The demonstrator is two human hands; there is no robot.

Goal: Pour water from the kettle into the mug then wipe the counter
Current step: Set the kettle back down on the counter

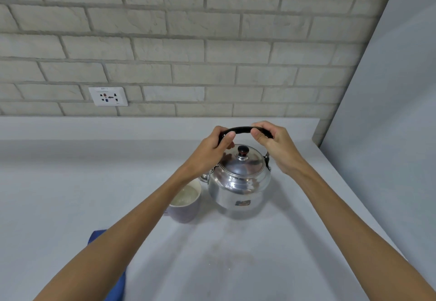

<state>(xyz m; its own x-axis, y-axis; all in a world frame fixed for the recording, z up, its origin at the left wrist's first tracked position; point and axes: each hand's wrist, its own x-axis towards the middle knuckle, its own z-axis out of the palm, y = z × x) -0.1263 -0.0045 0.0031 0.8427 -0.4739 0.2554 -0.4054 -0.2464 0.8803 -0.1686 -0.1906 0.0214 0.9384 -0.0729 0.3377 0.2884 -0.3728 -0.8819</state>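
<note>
A shiny metal kettle (pixel 239 182) with a dark lid knob stands upright on the pale grey counter (pixel 70 182), its spout pointing left. Its black arched handle (pixel 243 129) is gripped at the left end by my left hand (pixel 212 149) and at the right end by my right hand (pixel 273 145). A lavender mug (pixel 186 202) with a white inside sits just left of the kettle, below the spout, partly hidden by my left forearm. A blue cloth (pixel 119 282) lies on the counter near me, mostly covered by my left arm.
A grey brick wall (pixel 188 41) with a white socket plate (pixel 108 96) runs along the back of the counter. A plain grey side wall (pixel 389 135) bounds the counter on the right. Faint smudges (pixel 224 253) mark the counter in front of the kettle.
</note>
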